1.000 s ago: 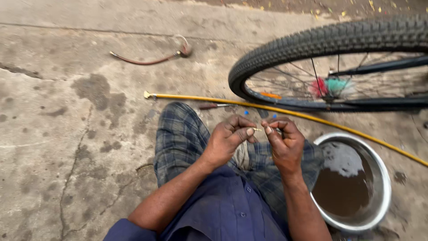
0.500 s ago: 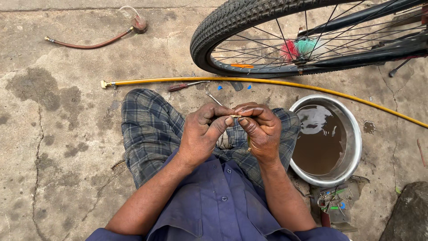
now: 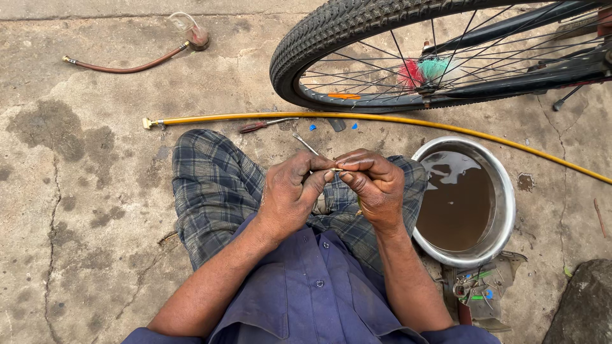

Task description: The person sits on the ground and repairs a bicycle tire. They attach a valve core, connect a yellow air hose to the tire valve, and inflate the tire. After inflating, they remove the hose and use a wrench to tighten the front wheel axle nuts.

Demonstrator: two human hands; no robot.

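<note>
Left hand [image 3: 292,191] and right hand [image 3: 376,181] meet above the lap, fingertips pinching one small metal part [image 3: 336,169], mostly hidden and too small to identify. The bicycle wheel [image 3: 382,57] is cut off at top. Metal bowl [image 3: 507,210] lies right.

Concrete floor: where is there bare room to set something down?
Bare concrete left of the plaid-trousered knee, below the yellow hose. Crowded on the right: water bowl, bicycle wheel, tool pouch.
</note>
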